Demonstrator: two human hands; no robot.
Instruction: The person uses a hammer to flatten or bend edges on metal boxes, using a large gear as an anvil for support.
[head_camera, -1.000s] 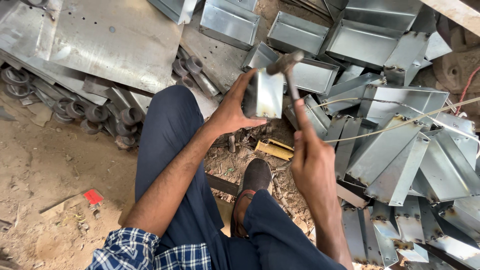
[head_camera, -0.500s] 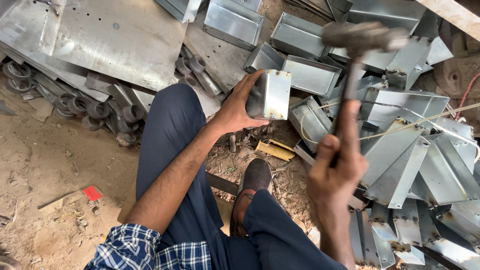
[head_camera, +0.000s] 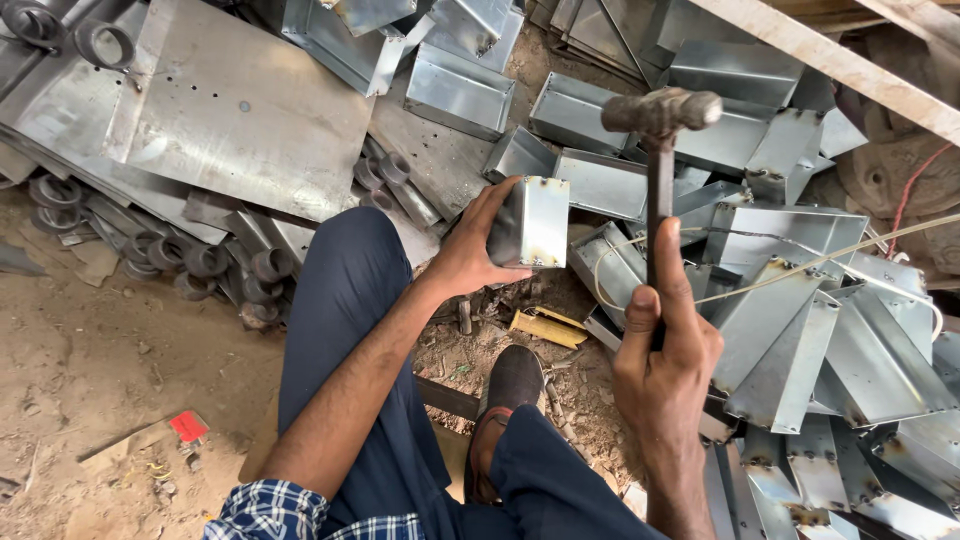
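Currently the small sheet-metal box (head_camera: 530, 222) is held up above the ground, just in front of the raised knee, between the person's body and the heap of similar parts. The left hand (head_camera: 470, 250) is closed on it from the near side, thumb along the top edge and fingers wrapped underneath, with one flat face turned toward the camera.

The right hand (head_camera: 665, 350) is clenched on the dark shaft of a hammer (head_camera: 660, 112), whose head stands raised above and to the right of the box, well apart from it.

Hazards, as a judgement from this posture:
- The fingers of the left hand lie close to the struck faces; a stroke that lands off-centre could hit them.
- The box is supported by one hand only (no anvil or block shows under it), so a glancing blow could twist it out of the grasp.
- Cut sheet edges could nick the palm.

The ground is bare, sandy dirt with scraps and a small red chip (head_camera: 188, 425). Folded galvanised trays (head_camera: 800, 340) are stacked to the right, a large flat sheet (head_camera: 240, 110) lies at upper left, and metal rings (head_camera: 200, 260) are strewn beside it. A shoe (head_camera: 512, 385) rests on the dirt below the box.
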